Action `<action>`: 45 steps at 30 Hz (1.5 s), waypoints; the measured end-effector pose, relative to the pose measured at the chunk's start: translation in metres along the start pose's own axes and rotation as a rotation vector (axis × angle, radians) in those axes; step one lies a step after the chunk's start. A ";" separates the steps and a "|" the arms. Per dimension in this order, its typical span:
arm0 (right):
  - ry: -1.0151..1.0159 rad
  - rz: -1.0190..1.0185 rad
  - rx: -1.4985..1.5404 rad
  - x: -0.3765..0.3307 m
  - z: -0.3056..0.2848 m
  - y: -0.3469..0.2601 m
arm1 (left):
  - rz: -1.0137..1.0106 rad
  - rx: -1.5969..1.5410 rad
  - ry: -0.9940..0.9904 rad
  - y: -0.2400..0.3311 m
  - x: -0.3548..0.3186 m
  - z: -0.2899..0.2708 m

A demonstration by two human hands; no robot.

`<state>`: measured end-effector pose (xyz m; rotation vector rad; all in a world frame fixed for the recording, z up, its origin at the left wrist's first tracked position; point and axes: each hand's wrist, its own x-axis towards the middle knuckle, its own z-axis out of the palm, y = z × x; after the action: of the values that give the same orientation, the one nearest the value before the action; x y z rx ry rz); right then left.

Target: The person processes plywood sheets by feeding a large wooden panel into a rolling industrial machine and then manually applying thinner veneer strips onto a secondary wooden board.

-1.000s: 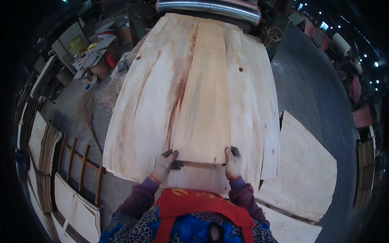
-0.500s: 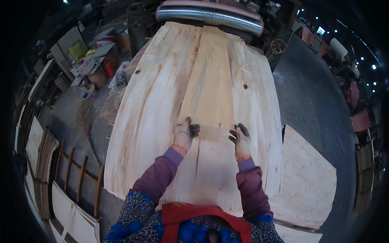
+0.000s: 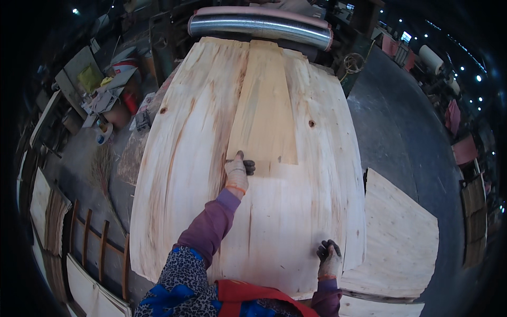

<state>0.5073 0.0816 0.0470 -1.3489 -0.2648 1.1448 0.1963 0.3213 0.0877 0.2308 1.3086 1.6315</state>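
In the head view, my left grip is at the near left corner of the yellowish strip, atop the paler veneer; pinching or pressing, I cannot tell. My right grip curls near the veneer's near edge, how tightly is unclear. I seem to be positioning the strip; next calls for gentle squaring.
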 end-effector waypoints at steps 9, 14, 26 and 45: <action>-0.031 0.069 0.064 -0.011 0.013 0.006 | -0.027 0.018 0.032 -0.010 0.005 0.008; -0.109 0.056 0.009 -0.008 0.025 0.002 | 0.030 -0.126 -0.256 -0.004 0.158 0.041; 0.106 -0.125 -0.084 -0.027 -0.056 -0.034 | 0.204 -0.005 -0.452 0.015 0.064 -0.050; 0.036 0.314 0.330 -0.073 -0.166 0.020 | 0.028 0.253 -0.114 0.005 -0.235 -0.232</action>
<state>0.5842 -0.0811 0.0156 -1.1386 0.1644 1.3560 0.1551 -0.0065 0.0953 0.4899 1.4278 1.4512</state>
